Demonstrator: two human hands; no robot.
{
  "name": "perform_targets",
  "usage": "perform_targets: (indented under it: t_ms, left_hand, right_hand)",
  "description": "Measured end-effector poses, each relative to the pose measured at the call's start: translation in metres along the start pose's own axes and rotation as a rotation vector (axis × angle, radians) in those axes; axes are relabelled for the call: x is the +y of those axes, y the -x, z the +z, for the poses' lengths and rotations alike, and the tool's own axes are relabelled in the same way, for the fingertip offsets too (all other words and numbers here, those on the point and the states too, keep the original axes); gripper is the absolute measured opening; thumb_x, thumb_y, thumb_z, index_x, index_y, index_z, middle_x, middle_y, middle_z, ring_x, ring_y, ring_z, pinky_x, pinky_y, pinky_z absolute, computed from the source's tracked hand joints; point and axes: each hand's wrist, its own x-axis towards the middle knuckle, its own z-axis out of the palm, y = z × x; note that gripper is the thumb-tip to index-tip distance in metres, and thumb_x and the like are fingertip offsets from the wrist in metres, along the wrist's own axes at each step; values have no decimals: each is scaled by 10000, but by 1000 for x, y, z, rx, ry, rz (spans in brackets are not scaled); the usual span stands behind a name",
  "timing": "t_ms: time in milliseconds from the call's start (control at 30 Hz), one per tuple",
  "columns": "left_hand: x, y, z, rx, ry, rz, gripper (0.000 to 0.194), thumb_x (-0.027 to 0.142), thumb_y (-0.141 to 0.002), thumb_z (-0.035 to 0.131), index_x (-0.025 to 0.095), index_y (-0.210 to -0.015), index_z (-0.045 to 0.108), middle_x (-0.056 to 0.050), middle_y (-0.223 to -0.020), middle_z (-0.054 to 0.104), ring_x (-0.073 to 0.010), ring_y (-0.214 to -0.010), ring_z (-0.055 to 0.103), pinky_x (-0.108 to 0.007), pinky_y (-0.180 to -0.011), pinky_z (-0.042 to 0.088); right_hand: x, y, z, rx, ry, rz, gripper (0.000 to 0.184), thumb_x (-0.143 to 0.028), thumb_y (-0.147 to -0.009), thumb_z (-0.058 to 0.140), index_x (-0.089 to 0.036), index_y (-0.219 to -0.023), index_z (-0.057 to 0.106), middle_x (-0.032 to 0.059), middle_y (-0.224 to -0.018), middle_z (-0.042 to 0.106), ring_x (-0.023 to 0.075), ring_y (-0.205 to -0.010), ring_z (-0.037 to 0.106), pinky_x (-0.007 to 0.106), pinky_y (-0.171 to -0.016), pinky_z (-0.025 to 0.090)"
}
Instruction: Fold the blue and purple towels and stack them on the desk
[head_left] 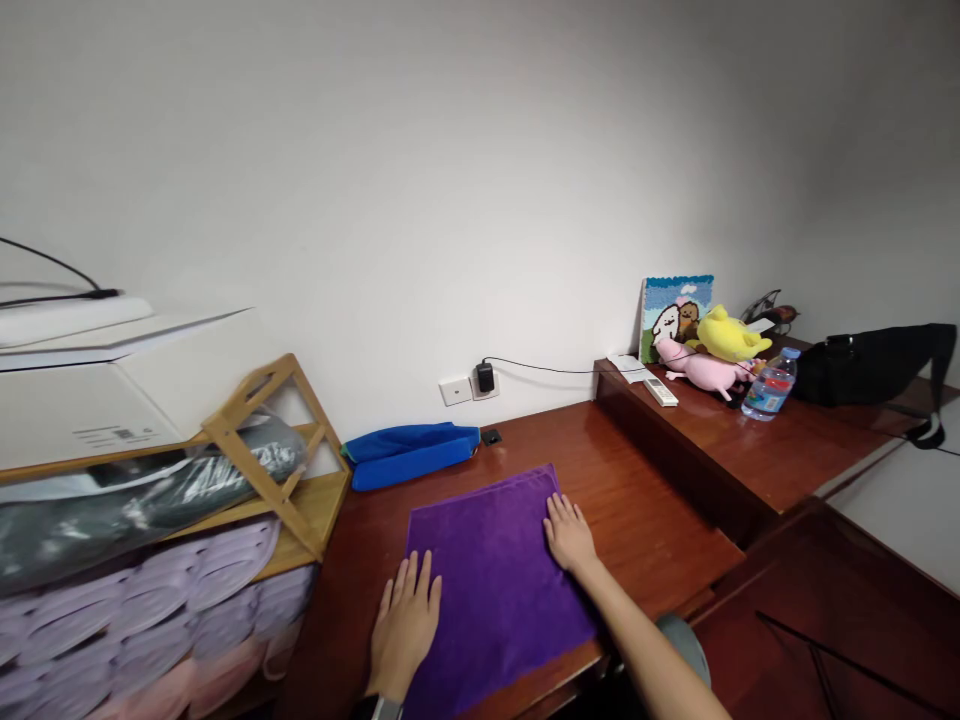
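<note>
Smoothing appears in hand: left hand (406,622) and right hand (570,537), open, press the purple cloth (499,590), lower centre; the next move calls for flat palms.

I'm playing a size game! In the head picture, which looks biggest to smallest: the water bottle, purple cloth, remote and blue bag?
1. Purple cloth
2. Blue bag
3. Water bottle
4. Remote
</note>
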Motion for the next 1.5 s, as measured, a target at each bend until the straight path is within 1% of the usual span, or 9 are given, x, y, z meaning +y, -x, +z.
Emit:
perform_targets:
  t_ms: [133, 267, 467, 567, 767, 900, 1100, 1367, 1500]
  left_hand:
    - [31, 27, -18, 85, 69, 69, 624, 420, -1056, 278, 153, -1576, 494, -150, -1655, 491, -306, -1548, 445, -538, -1272, 363]
    - [63, 63, -22, -13, 140, 200, 567, 483, -1055, 356, 324, -1587, 471, -64, -1674, 480, -287, -1543, 456, -542, -1252, 393]
    - [21, 99, -17, -18, 68, 141, 619, 427, -1025, 305, 207, -1563, 517, -116, -1643, 512, -310, -1534, 467, -578, -1243, 395]
    - [23, 96, -24, 42, 61, 206, 610, 390, -1023, 283, 166, -1467, 635, -145, -1575, 591, -316, -1512, 497, -577, -1255, 382]
    - [82, 63, -51, 3, 147, 224, 598, 447, -1045, 337, 199, -1551, 537, -129, -1636, 517, -294, -1531, 473, -543, -1268, 374]
    - [64, 79, -44, -115, 97, 113, 677, 531, -1030, 337, 196, -1610, 435, -132, -1698, 407, -308, -1576, 397, -564, -1280, 335]
    - [26, 111, -30, -57, 83, 89, 698, 522, -1022, 312, 152, -1593, 467, -157, -1663, 472, -301, -1566, 418, -557, -1288, 324]
    - [98, 70, -58, -77, 197, 236, 604, 437, -1065, 305, 194, -1592, 471, -111, -1668, 474, -272, -1563, 424, -527, -1286, 352]
    - [92, 80, -46, -125, 187, 174, 619, 484, -1064, 326, 214, -1609, 440, -108, -1685, 447, -277, -1568, 415, -538, -1285, 350]
  right_hand:
    - [-11, 41, 12, 112, -48, -56, 611, -356, -1108, 249, -127, -1655, 395, 103, -1708, 363, 254, -1614, 271, 441, -1326, 197]
    - [-16, 91, 39, 66, -77, -214, 617, -472, -1113, 285, -231, -1676, 358, 36, -1722, 334, 224, -1619, 257, 430, -1331, 179]
    - [45, 113, 5, 13, 87, 15, 628, -413, -1104, 283, -153, -1672, 353, 102, -1722, 307, 262, -1617, 261, 486, -1320, 206]
    - [38, 116, -5, 92, 96, 20, 626, -382, -1100, 283, -122, -1663, 367, 118, -1726, 285, 272, -1625, 233, 489, -1328, 181]
    - [-37, 124, 18, 60, -49, -227, 647, -478, -1123, 242, -153, -1671, 357, 77, -1724, 318, 223, -1620, 249, 425, -1334, 180]
    - [-16, 135, 21, 19, -17, -176, 636, -460, -1123, 234, -166, -1675, 348, 85, -1723, 317, 229, -1620, 251, 466, -1333, 173]
    - [27, 147, 5, 7, 69, -69, 625, -411, -1107, 268, -152, -1668, 366, 115, -1714, 334, 254, -1616, 263, 490, -1325, 185]
    - [-50, 125, 14, 49, -27, -233, 605, -429, -1123, 269, -174, -1658, 394, 79, -1706, 380, 216, -1612, 274, 429, -1328, 197]
    - [-39, 124, 26, -12, -13, -181, 669, -500, -1115, 262, -152, -1683, 320, 93, -1734, 294, 239, -1628, 223, 475, -1335, 162]
